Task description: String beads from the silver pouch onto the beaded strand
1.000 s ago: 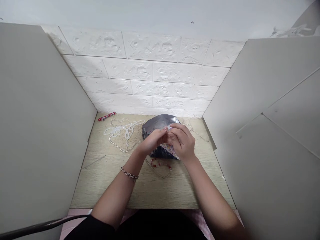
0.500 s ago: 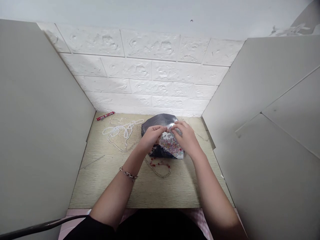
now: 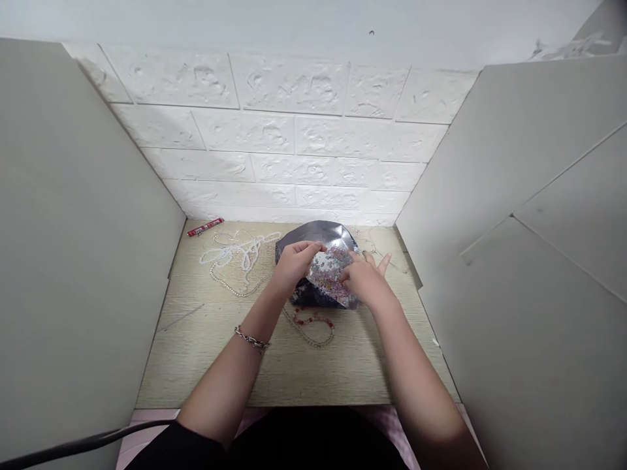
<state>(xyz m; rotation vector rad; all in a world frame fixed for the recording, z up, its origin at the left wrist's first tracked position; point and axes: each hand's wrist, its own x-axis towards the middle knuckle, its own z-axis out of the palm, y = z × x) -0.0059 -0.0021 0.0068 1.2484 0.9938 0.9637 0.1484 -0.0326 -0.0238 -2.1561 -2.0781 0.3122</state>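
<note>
Small loose beads (image 3: 329,277), mostly pink with clear or silvery ones, lie spread over the shiny inside of an open bag (image 3: 316,230), which stands near the table's back edge, about midway between its left and right edges. The step in hand looks to be picking among these beads, and the next move seems to call for a light fingertip pinch on a single one, with the other hand steady. The right hand (image 3: 368,279) is over the bag's right side, with some fingers bent down to the beads, touching or just above them, and the others lifted and fanned toward the table's right edge; whether a bead is pinched cannot be told. The left hand (image 3: 295,264) is over the bag's left side, thumb and forefinger pressed together at the tips above the beads; anything between them is too small to make out. Just in front of the bag, toward the table's front edge, lies a strand with red beads (image 3: 316,319). To the bag's left lie tangled white strands (image 3: 251,249), and beyond them a narrow red item (image 3: 206,227) rests near the back-left corner of the table (image 3: 323,378).
</note>
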